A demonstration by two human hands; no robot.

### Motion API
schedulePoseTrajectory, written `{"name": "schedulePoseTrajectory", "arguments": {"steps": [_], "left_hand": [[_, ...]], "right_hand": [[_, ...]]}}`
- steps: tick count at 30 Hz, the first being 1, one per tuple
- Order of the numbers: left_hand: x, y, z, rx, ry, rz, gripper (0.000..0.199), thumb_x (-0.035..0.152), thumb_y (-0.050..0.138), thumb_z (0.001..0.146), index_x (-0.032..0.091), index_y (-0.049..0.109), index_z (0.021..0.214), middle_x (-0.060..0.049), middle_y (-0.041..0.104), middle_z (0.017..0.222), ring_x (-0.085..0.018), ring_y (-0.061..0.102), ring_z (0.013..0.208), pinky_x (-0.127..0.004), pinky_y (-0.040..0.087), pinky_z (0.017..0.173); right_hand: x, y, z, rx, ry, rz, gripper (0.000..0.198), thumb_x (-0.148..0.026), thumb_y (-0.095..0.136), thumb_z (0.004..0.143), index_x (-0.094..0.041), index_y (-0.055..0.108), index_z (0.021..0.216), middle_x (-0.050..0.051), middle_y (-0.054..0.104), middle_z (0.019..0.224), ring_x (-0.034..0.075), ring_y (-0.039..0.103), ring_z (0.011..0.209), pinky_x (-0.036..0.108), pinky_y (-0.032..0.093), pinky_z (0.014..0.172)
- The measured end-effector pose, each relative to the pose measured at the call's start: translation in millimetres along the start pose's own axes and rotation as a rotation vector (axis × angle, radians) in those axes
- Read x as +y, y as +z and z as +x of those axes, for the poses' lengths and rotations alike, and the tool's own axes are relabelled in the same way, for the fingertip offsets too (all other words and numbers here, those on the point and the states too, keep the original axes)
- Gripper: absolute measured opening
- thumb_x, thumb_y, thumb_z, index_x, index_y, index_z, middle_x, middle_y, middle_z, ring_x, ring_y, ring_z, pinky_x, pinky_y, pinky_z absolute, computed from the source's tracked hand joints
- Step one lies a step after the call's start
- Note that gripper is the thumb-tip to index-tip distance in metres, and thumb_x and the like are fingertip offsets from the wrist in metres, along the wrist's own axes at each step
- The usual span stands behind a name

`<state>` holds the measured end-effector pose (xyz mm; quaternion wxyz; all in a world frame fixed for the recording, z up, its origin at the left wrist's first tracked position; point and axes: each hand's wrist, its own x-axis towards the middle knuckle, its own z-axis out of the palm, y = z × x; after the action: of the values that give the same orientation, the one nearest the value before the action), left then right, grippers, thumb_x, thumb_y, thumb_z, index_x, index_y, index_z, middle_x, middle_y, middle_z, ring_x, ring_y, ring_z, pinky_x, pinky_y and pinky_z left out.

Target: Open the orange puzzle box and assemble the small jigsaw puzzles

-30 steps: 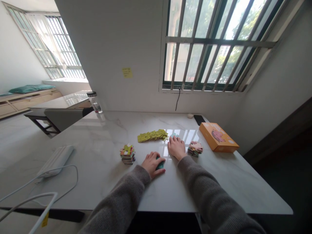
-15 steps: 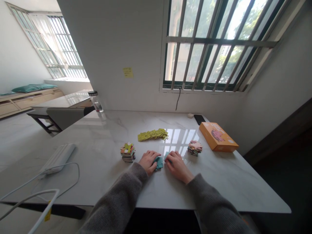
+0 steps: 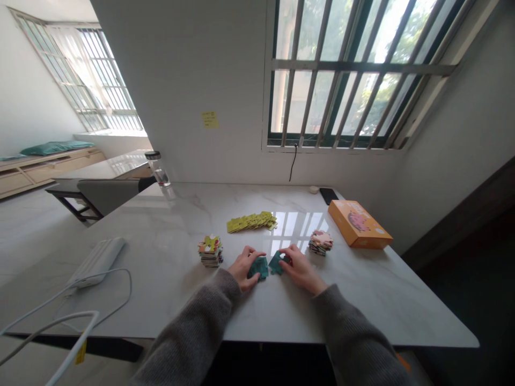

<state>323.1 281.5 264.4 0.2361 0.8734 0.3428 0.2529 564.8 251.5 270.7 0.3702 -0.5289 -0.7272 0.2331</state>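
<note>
My left hand curls round a small pile of teal puzzle pieces on the white table. Between the thumb and fingers of my right hand is another teal puzzle piece, just right of that pile and a narrow gap apart from it. Left of my left hand stands a stack of puzzle pieces with a colourful top piece. A second stack of puzzle pieces, pinkish on top, rises beyond my right hand. Farther back lies a fanned row of yellow-green puzzle pieces.
An orange box lies at the right, with a black phone behind it. A clear bottle stands at the far left corner. On the left, a white power strip trails white cables over the table edge.
My right hand has tilted up its teal piece, so more of it shows. The fingers of my left hand have spread a little around the pile. The view has shifted slightly.
</note>
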Motion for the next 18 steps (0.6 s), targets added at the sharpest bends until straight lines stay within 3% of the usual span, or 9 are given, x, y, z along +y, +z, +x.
{"name": "schedulePoseTrajectory", "arguments": {"steps": [4,6,12,15,18], "left_hand": [[-4,3,2,0.013,0.022,-0.071,0.061,0.014,0.058,0.073,0.023,0.046,0.132,-0.009,0.039,0.125,-0.025,0.052,0.116,-0.042,0.045,0.107],[-6,5,4,0.021,0.012,-0.069,0.061,0.01,0.054,0.073,0.022,0.044,0.132,-0.011,0.04,0.129,-0.025,0.051,0.12,-0.045,0.043,0.109],[-10,11,6,0.045,0.004,-0.139,0.071,0.009,0.048,0.072,0.019,0.031,0.141,-0.011,0.044,0.129,-0.029,0.046,0.124,-0.049,0.039,0.111],[-5,14,6,0.079,0.051,-0.224,0.074,0.013,0.053,0.077,0.019,0.025,0.145,-0.011,0.045,0.127,-0.027,0.049,0.118,-0.049,0.041,0.108],[3,15,6,0.137,0.066,-0.285,0.072,0.011,0.053,0.08,0.02,0.027,0.146,-0.01,0.048,0.12,-0.025,0.052,0.11,-0.046,0.043,0.103]], "right_hand": [[-12,-5,1,-0.128,0.101,0.404,0.031,-0.049,0.054,0.09,-0.019,0.059,0.098,-0.004,0.051,0.067,0.012,0.047,0.056,0.026,0.039,0.053],[-18,-1,1,-0.178,0.13,0.491,0.032,-0.049,0.054,0.091,-0.019,0.057,0.099,-0.005,0.049,0.064,0.011,0.045,0.054,0.025,0.037,0.051],[-27,31,3,-0.007,-0.03,0.201,0.012,-0.021,0.058,0.084,-0.02,0.059,0.096,-0.003,0.05,0.074,0.013,0.048,0.065,0.026,0.041,0.06],[-30,37,3,0.037,-0.07,0.123,0.017,-0.013,0.06,0.08,-0.02,0.057,0.095,0.0,0.052,0.086,0.014,0.049,0.07,0.028,0.045,0.065],[-29,33,2,0.078,-0.096,0.084,0.032,-0.013,0.062,0.08,-0.02,0.054,0.111,0.004,0.052,0.102,0.015,0.051,0.077,0.031,0.049,0.076]]}}
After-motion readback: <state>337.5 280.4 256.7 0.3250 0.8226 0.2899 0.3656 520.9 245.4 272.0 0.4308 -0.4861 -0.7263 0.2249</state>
